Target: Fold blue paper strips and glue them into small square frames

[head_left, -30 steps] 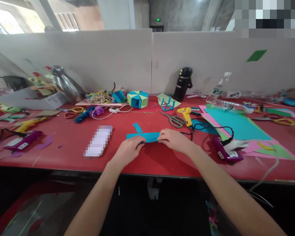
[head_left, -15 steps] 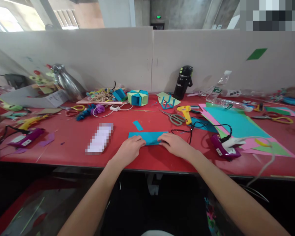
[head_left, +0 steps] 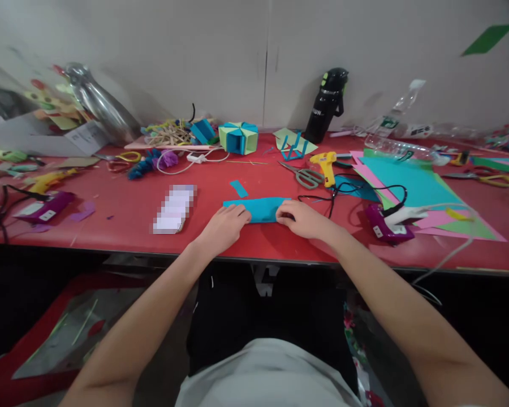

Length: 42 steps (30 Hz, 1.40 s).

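A strip of blue paper (head_left: 263,210) lies on the red table (head_left: 203,240) near its front edge. At its left end my left hand (head_left: 229,225) has its fingers closed on the paper. My right hand (head_left: 300,217) grips the other end, fingers curled and pressed together. Just behind the strip lies a small blue scrap (head_left: 238,189). A phone (head_left: 175,209) rests to the left of my left hand.
Scissors (head_left: 307,177), a yellow glue gun (head_left: 326,167) and its cable lie behind my right hand. Coloured sheets (head_left: 411,181) and a purple box (head_left: 385,226) are at the right. Along the back stand a black bottle (head_left: 326,107), a paper model (head_left: 238,138) and a steel flask (head_left: 104,107).
The view has tilted downward, so the table appears higher in the picture. Both hands remain at the ends of the blue strip.
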Each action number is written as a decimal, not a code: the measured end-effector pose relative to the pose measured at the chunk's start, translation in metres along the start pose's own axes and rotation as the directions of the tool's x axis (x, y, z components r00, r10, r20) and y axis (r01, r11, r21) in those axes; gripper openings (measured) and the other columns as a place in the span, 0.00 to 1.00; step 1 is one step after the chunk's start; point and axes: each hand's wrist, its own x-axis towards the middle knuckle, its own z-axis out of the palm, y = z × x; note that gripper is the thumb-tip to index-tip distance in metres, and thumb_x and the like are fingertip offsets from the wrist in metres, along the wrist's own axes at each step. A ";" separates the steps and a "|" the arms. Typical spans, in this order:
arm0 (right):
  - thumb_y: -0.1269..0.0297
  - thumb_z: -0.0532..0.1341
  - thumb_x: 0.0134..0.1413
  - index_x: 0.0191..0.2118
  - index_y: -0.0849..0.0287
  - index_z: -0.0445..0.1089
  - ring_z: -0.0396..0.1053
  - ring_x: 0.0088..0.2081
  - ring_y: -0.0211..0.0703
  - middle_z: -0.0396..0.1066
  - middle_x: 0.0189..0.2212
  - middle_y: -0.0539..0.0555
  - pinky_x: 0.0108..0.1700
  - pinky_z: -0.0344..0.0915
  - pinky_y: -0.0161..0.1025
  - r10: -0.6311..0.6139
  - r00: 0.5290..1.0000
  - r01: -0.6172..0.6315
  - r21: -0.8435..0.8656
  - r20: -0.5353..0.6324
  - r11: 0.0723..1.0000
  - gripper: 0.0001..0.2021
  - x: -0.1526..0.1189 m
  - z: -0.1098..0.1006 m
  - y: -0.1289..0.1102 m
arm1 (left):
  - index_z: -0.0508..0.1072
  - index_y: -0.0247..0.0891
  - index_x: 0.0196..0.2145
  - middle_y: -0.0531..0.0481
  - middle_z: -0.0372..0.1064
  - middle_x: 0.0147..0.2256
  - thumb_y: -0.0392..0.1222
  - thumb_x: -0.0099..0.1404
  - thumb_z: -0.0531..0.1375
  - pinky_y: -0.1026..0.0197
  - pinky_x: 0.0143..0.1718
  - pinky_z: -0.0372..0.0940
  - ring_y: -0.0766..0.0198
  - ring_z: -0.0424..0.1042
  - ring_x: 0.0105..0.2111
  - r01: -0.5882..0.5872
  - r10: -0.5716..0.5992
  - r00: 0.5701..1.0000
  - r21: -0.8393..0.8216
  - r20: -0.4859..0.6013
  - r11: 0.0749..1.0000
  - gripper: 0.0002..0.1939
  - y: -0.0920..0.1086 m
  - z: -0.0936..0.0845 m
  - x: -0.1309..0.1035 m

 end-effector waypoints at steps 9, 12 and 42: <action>0.63 0.67 0.54 0.33 0.60 0.75 0.70 0.30 0.40 0.76 0.28 0.53 0.33 0.62 0.36 0.237 0.941 -0.272 0.127 0.240 0.954 0.06 0.016 -0.021 0.006 | 0.73 0.37 0.35 0.47 0.73 0.36 0.38 0.70 0.56 0.59 0.39 0.61 0.60 0.71 0.36 0.108 -0.081 0.993 -0.430 0.082 0.897 0.07 -0.020 -0.008 0.015; 0.61 0.71 0.49 0.32 0.60 0.75 0.70 0.29 0.40 0.77 0.29 0.52 0.32 0.62 0.37 0.287 0.903 -0.324 0.068 0.319 0.944 0.09 0.026 -0.029 0.008 | 0.73 0.38 0.32 0.50 0.73 0.33 0.41 0.67 0.60 0.61 0.37 0.60 0.62 0.69 0.34 0.087 -0.040 0.993 -0.477 0.107 0.874 0.06 -0.031 -0.013 0.021; 0.78 0.60 0.55 0.30 0.58 0.73 0.71 0.38 0.47 0.75 0.35 0.57 0.40 0.64 0.40 0.134 0.969 -0.093 -0.200 0.205 0.975 0.09 0.020 -0.017 -0.017 | 0.76 0.37 0.41 0.43 0.73 0.41 0.36 0.74 0.52 0.53 0.43 0.66 0.53 0.73 0.42 0.121 -0.127 0.991 -0.101 -0.052 0.988 0.13 0.034 -0.004 0.014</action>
